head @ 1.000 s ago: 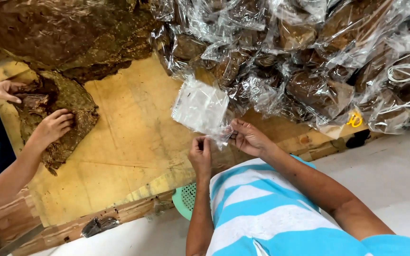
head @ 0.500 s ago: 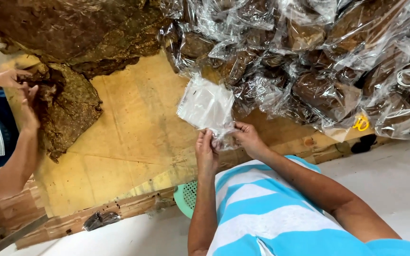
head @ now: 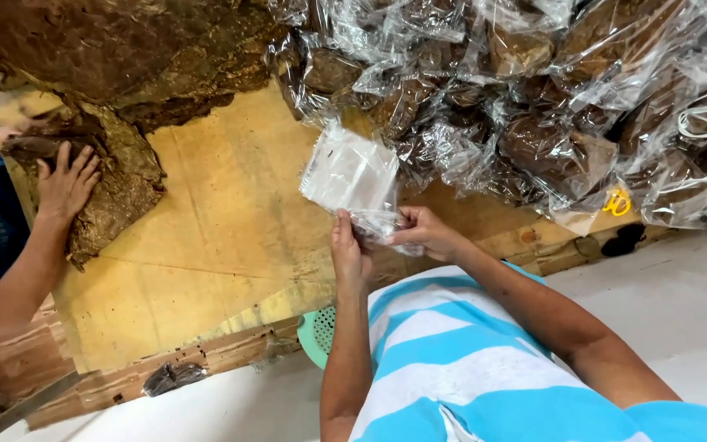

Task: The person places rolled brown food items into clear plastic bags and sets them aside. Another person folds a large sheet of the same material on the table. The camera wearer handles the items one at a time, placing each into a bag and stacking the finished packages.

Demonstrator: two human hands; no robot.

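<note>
Fingers [head: 345,237] of both hands pinched shut on one flat, clear, empty plastic bag [head: 352,173]

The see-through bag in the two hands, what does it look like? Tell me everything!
The clear plastic bag is small, flat and thin, a bit shiny and crinkled, and looks empty. It is held up above the yellowish wooden board, tilted, with its open end down by the hands. The left hand and the right hand pinch that crumpled bottom edge with their fingers. Right behind it lies a pile of filled bags holding brown stuff.
</note>
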